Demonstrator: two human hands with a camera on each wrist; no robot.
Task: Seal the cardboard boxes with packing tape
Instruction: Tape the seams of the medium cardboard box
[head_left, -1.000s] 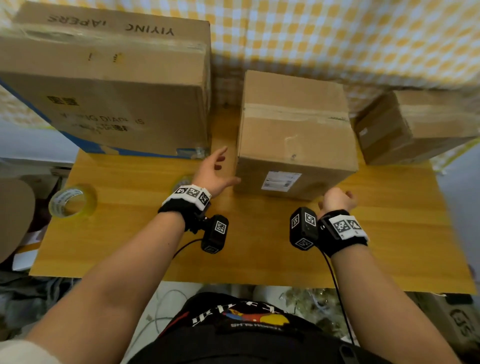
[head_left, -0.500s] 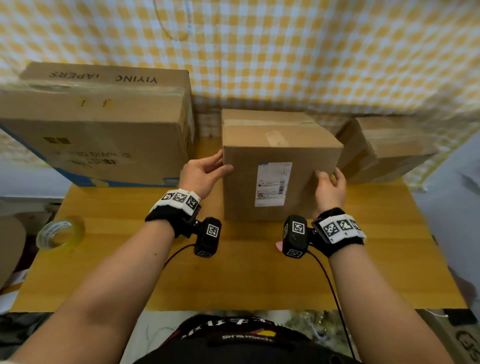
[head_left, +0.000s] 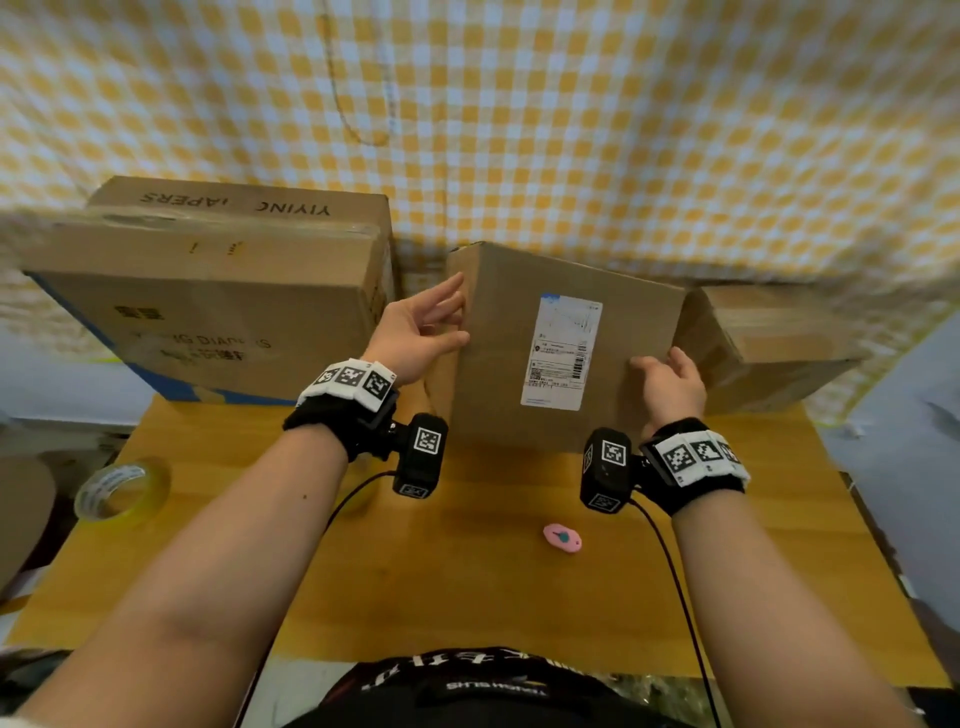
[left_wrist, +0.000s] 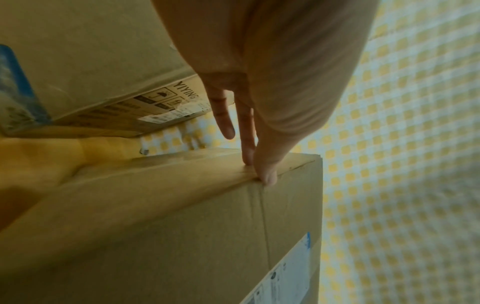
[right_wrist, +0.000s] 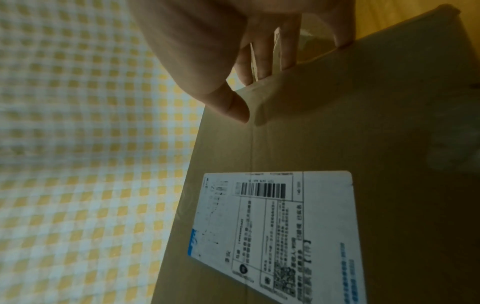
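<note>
The middle box (head_left: 566, 343) is tipped up on the table (head_left: 467, 587), label facing the person, between 2 other boxes. The left hand (head_left: 415, 338) presses its left edge with straight fingers; the right hand (head_left: 670, 387) grips its right edge. Tape roll (head_left: 122, 491) lies far left.

A yellow-and-white checked cloth (head_left: 571, 130) is hanging as the backdrop, filling the space behind and above a wooden table (head_left: 467, 597), and a thin cord (head_left: 343, 98) is dangling down the cloth. The table is showing a warm honey-coloured grain under soft, even light. To the left of the table a pale surface (head_left: 52, 395) is lying lower down, and cluttered floor is showing beneath the table's near edge.
</note>
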